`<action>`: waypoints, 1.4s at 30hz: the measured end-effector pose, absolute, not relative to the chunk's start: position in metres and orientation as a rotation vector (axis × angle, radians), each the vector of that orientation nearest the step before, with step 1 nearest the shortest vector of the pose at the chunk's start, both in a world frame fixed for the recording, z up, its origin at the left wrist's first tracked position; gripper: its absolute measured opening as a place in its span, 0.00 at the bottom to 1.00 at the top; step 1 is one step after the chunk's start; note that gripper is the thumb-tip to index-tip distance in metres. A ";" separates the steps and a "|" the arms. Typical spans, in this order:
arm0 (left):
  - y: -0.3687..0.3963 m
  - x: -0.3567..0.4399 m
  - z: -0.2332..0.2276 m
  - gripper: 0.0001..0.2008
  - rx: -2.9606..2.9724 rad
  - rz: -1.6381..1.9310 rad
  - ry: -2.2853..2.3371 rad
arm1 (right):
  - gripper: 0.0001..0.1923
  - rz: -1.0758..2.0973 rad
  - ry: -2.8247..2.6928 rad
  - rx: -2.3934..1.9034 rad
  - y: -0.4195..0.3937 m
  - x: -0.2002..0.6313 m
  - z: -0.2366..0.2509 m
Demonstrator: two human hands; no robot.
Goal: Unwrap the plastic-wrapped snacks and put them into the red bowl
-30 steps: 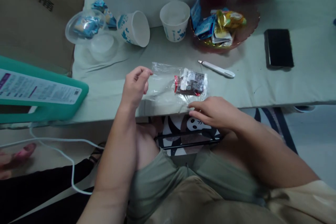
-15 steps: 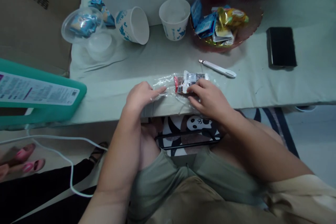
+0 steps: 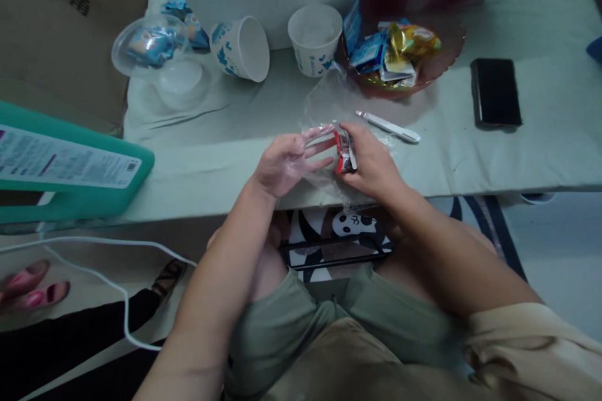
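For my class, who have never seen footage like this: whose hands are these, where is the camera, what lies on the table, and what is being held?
There is no machine here. The camera sits on a person's head and looks down, so the two bare arms are that person's own.

The left hand has its fingers inside a clear plastic bag. The right hand grips a small red and white packet through the same bag.

On the pale green table lie a white pen-like tool, a black phone, a reddish bowl of wrapped snacks, one paper cup upright and one tipped over, and clear plastic lids. A teal box lies at the left.
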State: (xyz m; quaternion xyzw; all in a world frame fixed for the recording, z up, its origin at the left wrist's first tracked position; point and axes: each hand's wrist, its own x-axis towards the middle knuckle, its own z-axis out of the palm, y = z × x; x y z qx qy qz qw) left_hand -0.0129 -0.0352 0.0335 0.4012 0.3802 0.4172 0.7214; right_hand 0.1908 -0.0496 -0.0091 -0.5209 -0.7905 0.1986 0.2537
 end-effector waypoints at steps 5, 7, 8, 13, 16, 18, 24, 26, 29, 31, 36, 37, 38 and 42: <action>-0.024 -0.023 0.022 0.21 0.813 0.955 0.870 | 0.37 0.687 -2.103 -1.303 -0.040 0.204 -0.007; -0.016 -0.026 0.018 0.21 0.776 0.966 0.871 | 0.34 0.640 -2.053 -1.324 -0.037 0.210 -0.006; -0.012 -0.027 0.016 0.20 0.753 0.985 0.880 | 0.32 0.603 -2.018 -1.352 -0.036 0.212 -0.005; 0.008 -0.030 0.011 0.10 0.612 1.156 1.045 | 0.27 0.543 -1.842 -1.436 -0.039 0.221 0.010; 0.015 -0.030 0.008 0.06 0.520 1.180 1.047 | 0.27 0.469 -1.686 -1.463 -0.045 0.228 0.024; 0.017 -0.029 0.009 0.04 0.438 1.183 1.014 | 0.24 0.367 -1.554 -1.505 -0.044 0.235 0.036; 0.018 -0.023 0.016 0.04 0.309 1.174 0.960 | 0.12 -0.093 -1.616 -1.452 0.014 0.263 0.085; 0.018 -0.023 0.016 0.04 0.331 1.159 0.965 | 0.16 -0.095 -1.890 -1.552 0.040 0.270 0.095; 0.018 -0.026 0.013 0.06 0.390 1.146 0.988 | 0.31 0.060 -2.123 -1.715 0.055 0.272 0.099; 0.019 -0.029 0.009 0.08 0.434 1.161 1.003 | 0.26 -0.009 -2.033 -1.665 0.039 0.265 0.094; 0.021 -0.040 -0.001 0.11 0.501 1.235 1.067 | 0.22 0.384 -1.808 -1.326 -0.040 0.240 0.047; 0.021 -0.043 -0.002 0.10 0.500 1.249 1.081 | 0.28 0.445 -1.822 -1.356 -0.051 0.236 0.035; 0.020 -0.046 -0.002 0.09 0.493 1.261 1.096 | 0.33 0.481 -1.831 -1.402 -0.058 0.233 0.024; 0.009 -0.059 0.004 0.07 0.483 1.248 1.228 | 0.12 0.550 -1.892 -1.510 -0.059 0.224 -0.001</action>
